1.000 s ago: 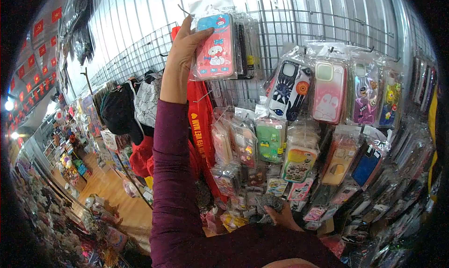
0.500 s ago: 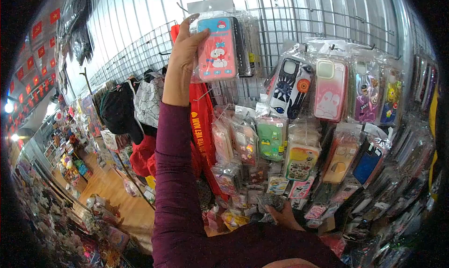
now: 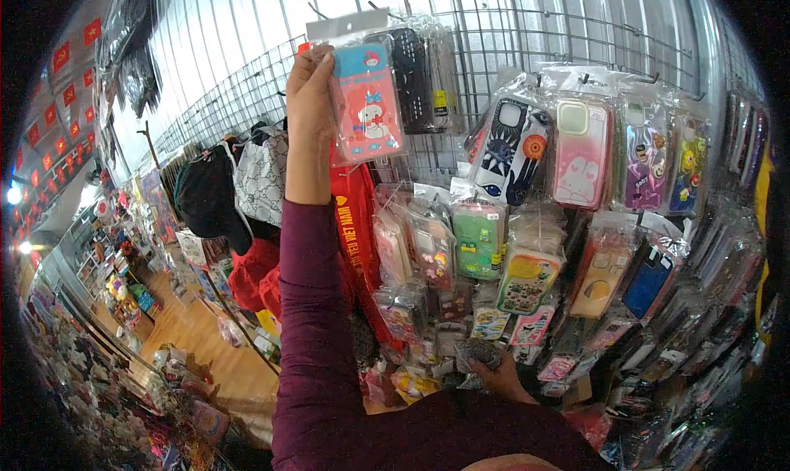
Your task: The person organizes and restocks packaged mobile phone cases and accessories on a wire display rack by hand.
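Pinched at its left edge, a phone case (image 3: 368, 113) in a clear bag is in my raised left hand (image 3: 310, 80). The case is pink with a blue top and a cartoon figure, and its bag tilts a little, with a pale header strip across the top. Just right of it, a black phone case (image 3: 408, 80) in a bag hangs on the wire grid. Low in front of my body, my right hand (image 3: 504, 379) is closed around a crumpled grey cloth (image 3: 480, 354), close to the lower rows of packaged cases.
A wire grid (image 3: 510, 27) with hooks covers the corrugated metal wall. Bagged cases hang in rows, among them a pink rabbit case (image 3: 579, 154) and a green case (image 3: 479, 245). To the left are a red ribbon (image 3: 354, 232), a black cap (image 3: 206, 193) and a wooden floor (image 3: 185, 306).
My left hand has moved left and slightly down with the pink phone case, which now tilts and uncovers more of the black case. My right hand has stayed low with the grey cloth.
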{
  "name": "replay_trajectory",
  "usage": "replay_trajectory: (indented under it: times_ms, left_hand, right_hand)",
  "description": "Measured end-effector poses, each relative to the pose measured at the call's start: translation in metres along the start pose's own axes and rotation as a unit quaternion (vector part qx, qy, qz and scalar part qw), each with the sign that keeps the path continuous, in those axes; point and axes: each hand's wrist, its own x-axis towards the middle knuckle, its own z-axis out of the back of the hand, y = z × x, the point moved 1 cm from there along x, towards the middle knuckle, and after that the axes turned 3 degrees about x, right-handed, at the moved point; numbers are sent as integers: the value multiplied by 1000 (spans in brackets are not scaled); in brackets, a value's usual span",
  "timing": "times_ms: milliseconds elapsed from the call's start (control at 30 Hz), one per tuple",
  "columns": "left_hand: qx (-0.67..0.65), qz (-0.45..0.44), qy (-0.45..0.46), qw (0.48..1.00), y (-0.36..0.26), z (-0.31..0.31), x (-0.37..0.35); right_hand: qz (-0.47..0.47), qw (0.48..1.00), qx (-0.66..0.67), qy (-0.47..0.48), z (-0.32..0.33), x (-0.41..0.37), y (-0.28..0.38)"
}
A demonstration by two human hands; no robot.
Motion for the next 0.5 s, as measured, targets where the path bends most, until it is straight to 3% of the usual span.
replay_trajectory:
  times_ms: [67, 100, 233, 367, 433, 500]
  left_hand:
    - [72, 33, -34, 996, -12, -4, 2]
    - [44, 29, -5, 999, -17, -10, 5]
    - [146, -30, 36, 988, -30, -25, 14]
    - [135, -30, 68, 988, -30, -28, 24]
    - [177, -10, 85, 980, -31, -26, 26]
    - [200, -7, 85, 976, -31, -24, 28]
  right_hand:
    - [-15, 999, -51, -3, 0, 4, -15]
    - [-17, 998, -52, -1, -1, 4, -18]
    - [-27, 999, 16, 11, -6, 6, -23]
    - [-39, 994, 96, 42, -9, 9, -32]
    - [-84, 996, 34, 27, -15, -8, 33]
    - [-130, 991, -29, 13, -14, -6, 25]
